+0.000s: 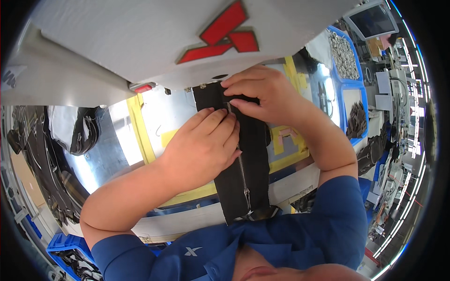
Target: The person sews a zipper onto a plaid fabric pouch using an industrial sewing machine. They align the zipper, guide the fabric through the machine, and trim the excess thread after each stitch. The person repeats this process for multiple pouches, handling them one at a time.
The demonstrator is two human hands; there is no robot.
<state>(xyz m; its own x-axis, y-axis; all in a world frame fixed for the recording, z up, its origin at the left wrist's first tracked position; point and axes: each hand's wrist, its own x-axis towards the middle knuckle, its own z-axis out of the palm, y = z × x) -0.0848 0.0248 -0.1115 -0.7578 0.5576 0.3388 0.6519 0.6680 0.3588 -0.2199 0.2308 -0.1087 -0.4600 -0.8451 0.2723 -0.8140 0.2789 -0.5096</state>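
A long black fabric strip [251,154] with a metal zipper runs from under a grey machine head [122,42] toward my body. My left hand [204,143] lies over the zipper's middle, fingers bent and pressed together on the fabric, thumb along the teeth. My right hand [260,93] grips the strip's top end just below the machine, fingers and thumb curled on a dark part there. The zipper slider [247,192] shows near the lower end of the strip. What is beneath the fingers is hidden.
The steel worktable [84,171] has yellow tape. Dark zippered pieces [56,168] are piled at left. Blue trays [355,110] of small metal parts and dark pieces stand at right, below a screen [369,19]. A blue crate [63,248] of dark pieces sits at lower left.
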